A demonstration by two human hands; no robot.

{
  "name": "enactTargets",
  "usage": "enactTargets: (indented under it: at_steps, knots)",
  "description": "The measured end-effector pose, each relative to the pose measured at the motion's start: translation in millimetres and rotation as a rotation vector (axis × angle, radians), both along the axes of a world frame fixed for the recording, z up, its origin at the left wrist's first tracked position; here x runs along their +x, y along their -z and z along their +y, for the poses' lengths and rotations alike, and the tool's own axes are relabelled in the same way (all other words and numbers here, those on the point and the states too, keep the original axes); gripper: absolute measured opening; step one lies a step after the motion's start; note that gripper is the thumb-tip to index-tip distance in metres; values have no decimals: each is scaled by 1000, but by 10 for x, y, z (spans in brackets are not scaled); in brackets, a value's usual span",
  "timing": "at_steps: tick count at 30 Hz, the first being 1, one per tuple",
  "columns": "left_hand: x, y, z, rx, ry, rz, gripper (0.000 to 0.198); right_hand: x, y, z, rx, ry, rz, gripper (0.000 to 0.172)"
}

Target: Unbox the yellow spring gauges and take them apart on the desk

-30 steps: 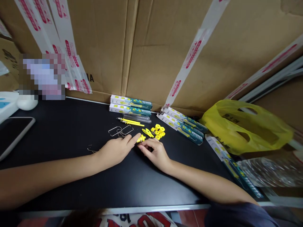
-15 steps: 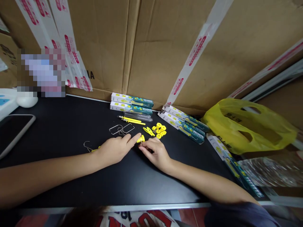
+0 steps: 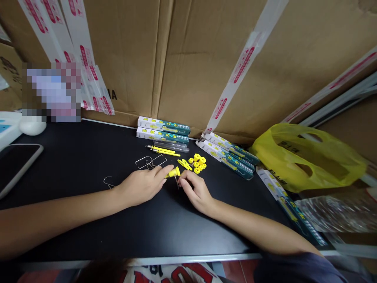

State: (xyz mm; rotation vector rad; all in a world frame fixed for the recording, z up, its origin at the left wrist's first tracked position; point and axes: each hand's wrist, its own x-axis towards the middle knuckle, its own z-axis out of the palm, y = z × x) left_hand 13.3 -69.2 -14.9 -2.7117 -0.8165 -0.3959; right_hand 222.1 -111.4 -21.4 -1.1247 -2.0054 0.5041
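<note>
My left hand (image 3: 141, 185) rests on the black table (image 3: 76, 165) and pinches a small yellow plastic piece (image 3: 173, 172) at its fingertips. My right hand (image 3: 194, 189) meets it from the right, fingers curled and pinched on a thin metal part I cannot make out, right under the yellow piece. Just beyond lie several yellow rings (image 3: 198, 162), a yellow clip (image 3: 184, 164), a yellow pen-like tool (image 3: 163, 150) and bent wire loops (image 3: 150, 162). A wire hook (image 3: 107, 181) lies left of my left wrist.
Green-and-white boxes (image 3: 162, 130) sit at the back, more boxes (image 3: 226, 154) to the right, one (image 3: 287, 204) near the right edge. A yellow plastic bag (image 3: 306, 157), a clear bag (image 3: 338, 214), a tablet (image 3: 14, 165) at left, cardboard walls (image 3: 191, 59) behind.
My left fingers have closed tighter on the yellow piece and lifted it slightly. My right hand's fingers have curled in under it. The wire hook near my left wrist has come into view.
</note>
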Motion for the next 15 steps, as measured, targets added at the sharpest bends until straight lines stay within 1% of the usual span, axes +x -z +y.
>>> enactTargets:
  at_steps: [3, 6, 9, 12, 15]
  knots:
    - [6, -18, -26, -50, 25, -28, 35, -5, 30, 32, -88, 16, 126, 5]
    - [11, -26, -54, -100, 45, -47, 29, -15, 56, 58, -148, -42, 184, 11]
    - [14, -48, -76, -157, 53, -53, 25, -14, 64, 62, -204, -119, 231, 10]
    - [31, -106, -101, -243, 46, -55, 20, -7, 71, 35, -189, -157, 230, 10]
    - [62, -190, -132, -309, 21, -52, 19, -14, 82, -13, -156, -201, 178, 12]
